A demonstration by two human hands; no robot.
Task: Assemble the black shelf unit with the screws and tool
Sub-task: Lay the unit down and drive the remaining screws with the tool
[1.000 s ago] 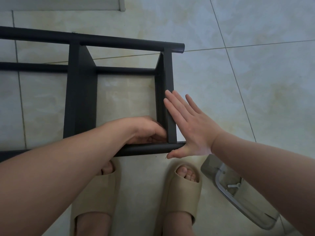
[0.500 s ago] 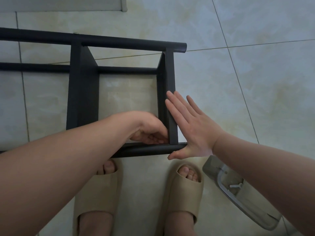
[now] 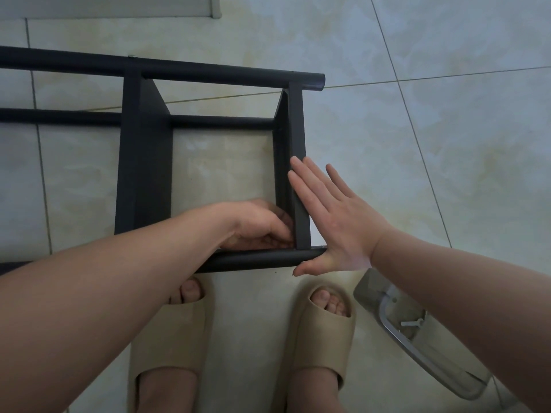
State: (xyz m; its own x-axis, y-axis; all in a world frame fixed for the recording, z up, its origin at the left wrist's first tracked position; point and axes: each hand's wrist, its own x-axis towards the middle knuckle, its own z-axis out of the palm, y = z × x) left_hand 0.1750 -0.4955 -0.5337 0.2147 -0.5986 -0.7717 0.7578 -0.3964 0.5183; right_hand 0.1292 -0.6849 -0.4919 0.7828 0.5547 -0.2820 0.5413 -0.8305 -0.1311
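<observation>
The black shelf unit [image 3: 146,162] lies on its side on the tiled floor, with round tubes along its far and near edges. My right hand [image 3: 337,222] presses flat, fingers straight, against the outer face of the end panel [image 3: 296,138], and its thumb lies under the end of the near tube [image 3: 256,259]. My left hand [image 3: 256,225] reaches inside the frame. Its fingers are curled into the corner where that panel meets the near tube. Whatever they hold is hidden. A small metal screw [image 3: 413,323] lies in a clear tray [image 3: 372,289] at my right.
My feet in beige slippers [image 3: 170,338] [image 3: 322,332] stand just in front of the near tube. The clear tray sits on the floor right of my right foot, partly under my right forearm. A pale board edge [image 3: 119,7] runs along the top left.
Both hands stay at the same corner. My left hand has shifted slightly towards the end panel; my right hand remains flat on the panel.
</observation>
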